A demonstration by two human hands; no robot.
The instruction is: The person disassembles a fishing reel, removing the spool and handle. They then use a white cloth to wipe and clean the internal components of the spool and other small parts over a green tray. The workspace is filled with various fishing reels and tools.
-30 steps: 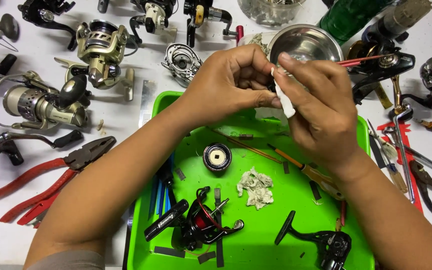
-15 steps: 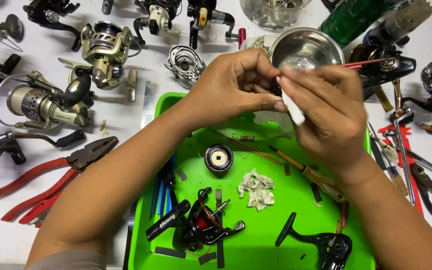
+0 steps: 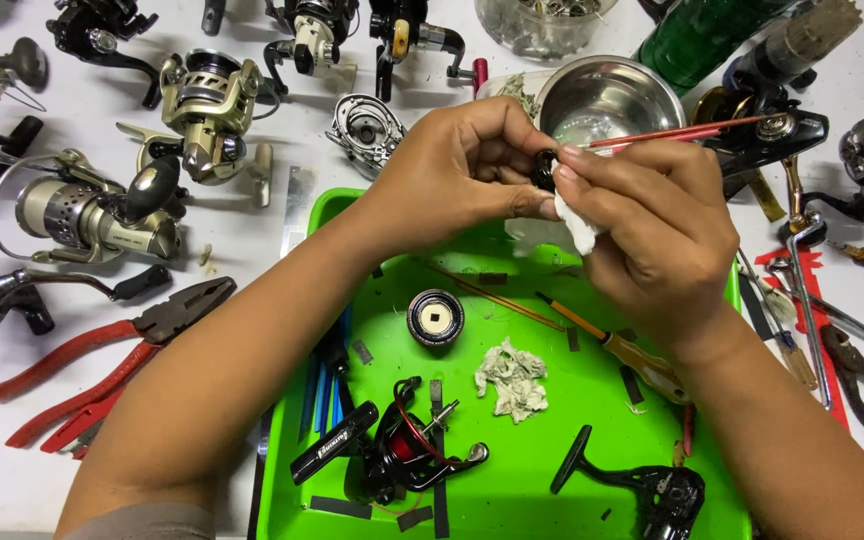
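Glossy green plastic tray (image 3: 542, 500). Polished metal bowl (image 3: 607, 95). Soft white cloth scrap (image 3: 579, 222). Red rubber-coated pliers (image 3: 102, 360), matt dark steel head. Crumpled, rough paper wad (image 3: 514, 378). Glossy black small part (image 3: 545, 170).

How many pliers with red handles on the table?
2. One large pair of red-handled pliers lies left of the green plastic tray; a smaller red-handled pair lies at the right, beside the right forearm. More may be hidden under the arms.

White table (image 3: 252, 215) under green tray (image 3: 532, 500), red-handled pliers (image 3: 92, 365), fishing reels (image 3: 207, 115), steel bowl (image 3: 607, 95).
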